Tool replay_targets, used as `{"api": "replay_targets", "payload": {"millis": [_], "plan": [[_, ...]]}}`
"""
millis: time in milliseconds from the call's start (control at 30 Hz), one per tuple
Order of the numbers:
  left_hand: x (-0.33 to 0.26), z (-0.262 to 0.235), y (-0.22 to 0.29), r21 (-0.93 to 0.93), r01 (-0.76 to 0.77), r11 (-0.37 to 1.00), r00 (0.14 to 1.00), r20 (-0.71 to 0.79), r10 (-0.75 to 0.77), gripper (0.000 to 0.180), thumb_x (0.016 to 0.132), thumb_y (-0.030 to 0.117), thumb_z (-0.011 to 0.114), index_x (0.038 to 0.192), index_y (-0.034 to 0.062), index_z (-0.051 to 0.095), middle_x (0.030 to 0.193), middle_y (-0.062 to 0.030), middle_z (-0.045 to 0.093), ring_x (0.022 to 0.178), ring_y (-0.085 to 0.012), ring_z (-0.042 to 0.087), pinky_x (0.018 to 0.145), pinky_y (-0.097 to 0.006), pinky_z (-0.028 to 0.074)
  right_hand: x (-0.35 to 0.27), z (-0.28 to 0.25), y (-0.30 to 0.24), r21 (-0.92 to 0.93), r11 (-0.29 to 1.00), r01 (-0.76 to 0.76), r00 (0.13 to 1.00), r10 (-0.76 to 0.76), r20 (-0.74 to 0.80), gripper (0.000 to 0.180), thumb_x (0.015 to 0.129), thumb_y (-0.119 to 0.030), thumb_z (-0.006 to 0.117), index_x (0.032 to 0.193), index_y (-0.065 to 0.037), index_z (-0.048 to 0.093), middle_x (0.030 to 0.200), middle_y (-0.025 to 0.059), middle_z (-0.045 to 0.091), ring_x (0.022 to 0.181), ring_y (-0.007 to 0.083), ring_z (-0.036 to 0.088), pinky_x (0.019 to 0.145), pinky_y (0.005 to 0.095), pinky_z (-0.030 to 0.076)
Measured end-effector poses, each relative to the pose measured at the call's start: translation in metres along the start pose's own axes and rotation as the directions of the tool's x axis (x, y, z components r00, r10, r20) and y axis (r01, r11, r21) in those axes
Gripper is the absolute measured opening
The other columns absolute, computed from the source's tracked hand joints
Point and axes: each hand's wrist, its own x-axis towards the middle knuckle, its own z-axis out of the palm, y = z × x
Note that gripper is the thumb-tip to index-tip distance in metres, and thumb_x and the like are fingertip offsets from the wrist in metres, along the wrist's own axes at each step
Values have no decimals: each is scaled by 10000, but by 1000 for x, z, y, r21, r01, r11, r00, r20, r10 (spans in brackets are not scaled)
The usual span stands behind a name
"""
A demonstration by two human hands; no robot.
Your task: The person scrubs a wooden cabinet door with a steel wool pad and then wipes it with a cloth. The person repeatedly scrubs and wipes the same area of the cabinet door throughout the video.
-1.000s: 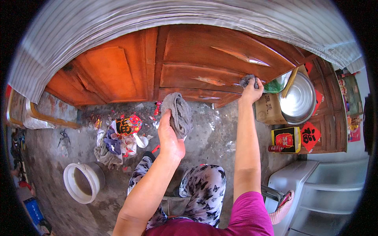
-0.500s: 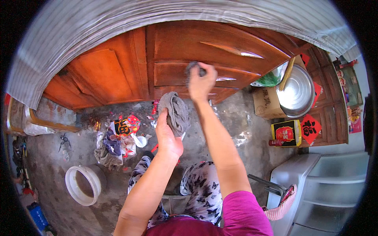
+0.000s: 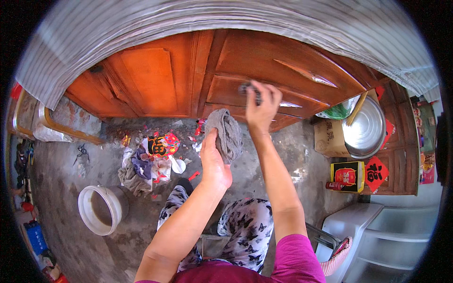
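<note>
My right hand (image 3: 263, 111) reaches up to the drawer front of a reddish-brown wooden cabinet (image 3: 278, 59). Pinched in its fingers is a dark, fuzzy scouring pad (image 3: 250, 90), slightly blurred, at the lower left of the middle drawer. Lower and to the left, my left hand (image 3: 216, 165) cups a bunched grey cloth (image 3: 225, 134) in front of the cabinet, apart from the wood. My left palm faces right, and the cloth hides part of the fingers.
Crumpled cloths (image 3: 137, 174) and red paper scraps litter the floor at left, near a white bucket (image 3: 113, 207) of murky water. At right stand a cardboard box (image 3: 328, 138), a large metal basin (image 3: 365, 129) and white shelving (image 3: 391, 236). A striped sheet (image 3: 226, 14) covers the cabinet top.
The view has shifted, so the cabinet appears further right. My right hand with the scouring pad has moved slightly left along the drawer front. My left hand still holds the cloth.
</note>
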Motion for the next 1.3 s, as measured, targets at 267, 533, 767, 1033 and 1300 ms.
{"api": "replay_targets", "payload": {"millis": [267,533,767,1033,1300], "plan": [[1,-1,7,-36,-40,999,994,100,44,387,1033,369,592,1300,89,616,1245,-48,697,1116,-202,681,955,-409,541,13,63,-40,-80,900,429,903,-423,77,210,832,-240,755,1041,-247,782,1045,-58,654,939,215,627,742,325,556],[2,1,8,-61,-46,997,998,50,49,400,1030,359,598,1318,81,616,1271,-54,695,1134,-219,681,976,-408,540,8,0,23,-301,929,215,977,-204,67,215,870,-227,771,1084,-221,748,1057,-5,661,951,268,626,800,390,543],[3,1,9,-79,-44,996,998,40,47,381,1027,347,607,1301,83,619,1269,-55,692,1139,-209,678,982,-398,536,20,45,-36,31,915,402,912,-403,72,178,856,-177,705,1026,-189,758,1101,-31,705,1000,234,652,822,369,568],[7,-9,9,-57,-49,997,998,35,51,393,1043,381,560,1326,118,633,1283,-38,698,1137,-213,674,1001,-416,515,12,20,-3,-191,911,366,931,-355,92,128,857,-184,773,981,-214,789,1034,-31,706,933,227,643,818,368,550],[5,-7,21,-49,-70,996,998,0,70,420,1061,394,519,1363,120,618,1313,-33,691,1174,-215,662,1002,-429,508,6,52,-35,-33,944,327,945,-327,1,144,816,-163,834,929,-222,767,984,-23,651,917,236,623,775,357,536]]}}
